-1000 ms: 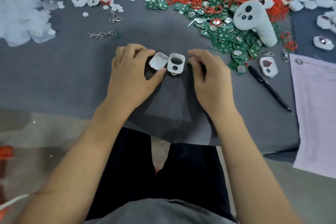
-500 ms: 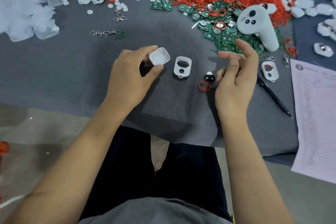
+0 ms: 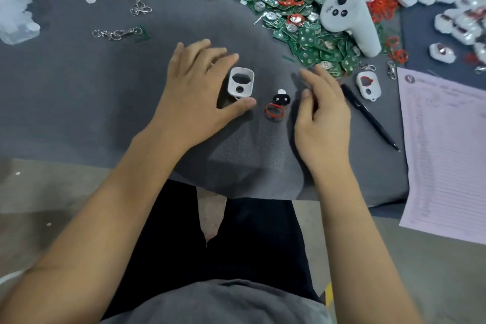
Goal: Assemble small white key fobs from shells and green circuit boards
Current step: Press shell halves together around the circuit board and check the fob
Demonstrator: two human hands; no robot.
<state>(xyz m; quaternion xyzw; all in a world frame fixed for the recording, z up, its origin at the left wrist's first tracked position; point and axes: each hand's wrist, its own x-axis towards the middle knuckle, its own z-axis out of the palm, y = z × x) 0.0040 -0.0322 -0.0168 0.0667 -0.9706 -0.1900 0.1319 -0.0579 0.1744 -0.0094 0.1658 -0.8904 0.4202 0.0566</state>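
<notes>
Left hand point(image 3: 196, 92) flat over grey cloth point(image 3: 79, 102), fingers spread, thumb just beside white shell point(image 3: 241, 83), no grip. Right hand point(image 3: 322, 110) hovers, fingers loose, holding nothing. Between hands: black part point(image 3: 281, 98), red ring point(image 3: 274, 111). Green circuit boards point(image 3: 310, 42) heaped beyond. Pen point(image 3: 368, 116) right of hand.

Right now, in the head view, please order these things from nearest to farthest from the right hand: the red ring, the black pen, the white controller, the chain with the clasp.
From the right hand:
1. Red ring, just left.
2. Black pen, just right; too close to rank against the ring.
3. White controller, beyond, on the boards.
4. Chain with the clasp, far left.
</notes>
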